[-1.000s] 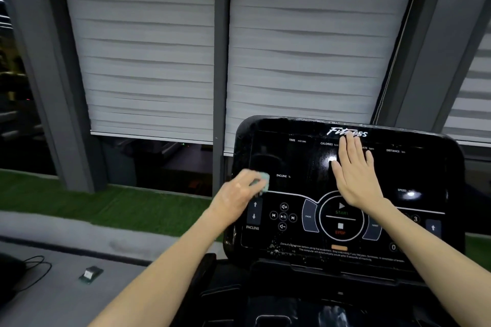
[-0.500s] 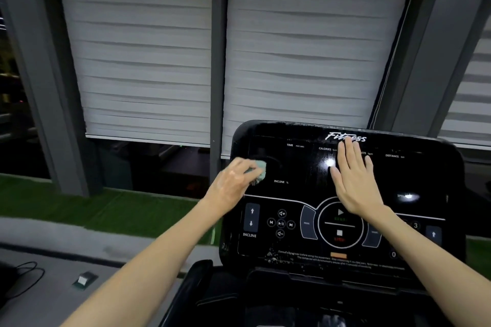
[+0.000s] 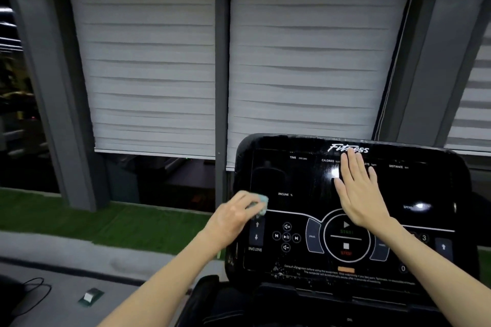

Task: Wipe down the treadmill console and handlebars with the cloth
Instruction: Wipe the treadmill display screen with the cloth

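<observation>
The glossy black treadmill console (image 3: 300,175) fills the lower right, with a "Fitness" logo on top and start, stop and incline buttons below. My left hand (image 3: 233,216) grips a small bunched pale green cloth (image 3: 262,203) against the console's left side, just above the incline arrows. My right hand (image 3: 357,188) lies flat with straight fingers on the middle of the screen, fingertips touching the logo. The handlebars are out of sight, apart from dark parts below the console.
White blinds (image 3: 159,74) and grey window posts (image 3: 220,87) stand behind the console. A green turf strip (image 3: 79,218) and a grey floor lie to the left, with a small box-like object (image 3: 90,296) and a black cable (image 3: 34,289) on the floor.
My left hand rose with the cloth on the console's left side, then came back down near the incline arrows. The right hand has stayed flat on the screen.
</observation>
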The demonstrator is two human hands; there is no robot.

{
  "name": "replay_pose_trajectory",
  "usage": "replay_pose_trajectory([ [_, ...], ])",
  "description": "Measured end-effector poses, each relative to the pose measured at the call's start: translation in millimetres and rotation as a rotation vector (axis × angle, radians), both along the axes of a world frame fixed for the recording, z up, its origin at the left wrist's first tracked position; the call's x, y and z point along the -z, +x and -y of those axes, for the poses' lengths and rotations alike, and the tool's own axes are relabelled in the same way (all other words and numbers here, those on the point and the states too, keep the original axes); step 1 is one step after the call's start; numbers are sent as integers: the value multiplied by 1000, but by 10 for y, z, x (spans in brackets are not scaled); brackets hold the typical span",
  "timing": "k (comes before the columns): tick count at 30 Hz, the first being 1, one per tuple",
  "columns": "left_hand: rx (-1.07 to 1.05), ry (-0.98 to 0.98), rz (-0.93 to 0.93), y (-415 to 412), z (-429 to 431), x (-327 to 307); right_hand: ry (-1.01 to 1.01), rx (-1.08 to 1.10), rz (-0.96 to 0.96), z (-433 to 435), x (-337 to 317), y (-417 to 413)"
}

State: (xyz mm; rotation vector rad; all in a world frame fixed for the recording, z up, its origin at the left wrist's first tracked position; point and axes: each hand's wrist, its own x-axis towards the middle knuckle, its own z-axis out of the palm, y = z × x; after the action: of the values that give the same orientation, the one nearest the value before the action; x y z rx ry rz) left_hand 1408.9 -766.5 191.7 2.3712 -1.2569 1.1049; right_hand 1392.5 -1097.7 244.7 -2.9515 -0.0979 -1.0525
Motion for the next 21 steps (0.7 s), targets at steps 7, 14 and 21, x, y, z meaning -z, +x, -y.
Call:
replay_pose_trajectory([
  [7,-7,-96,74,594,204,-1049,15,-10,-11,22,16,5],
  [14,-32,-223,84,661,268,-1314,17,9,21,-5,53,18],
  [21,-41,-194,63,612,-60,-1078,2,16,25,3,45,31],
])
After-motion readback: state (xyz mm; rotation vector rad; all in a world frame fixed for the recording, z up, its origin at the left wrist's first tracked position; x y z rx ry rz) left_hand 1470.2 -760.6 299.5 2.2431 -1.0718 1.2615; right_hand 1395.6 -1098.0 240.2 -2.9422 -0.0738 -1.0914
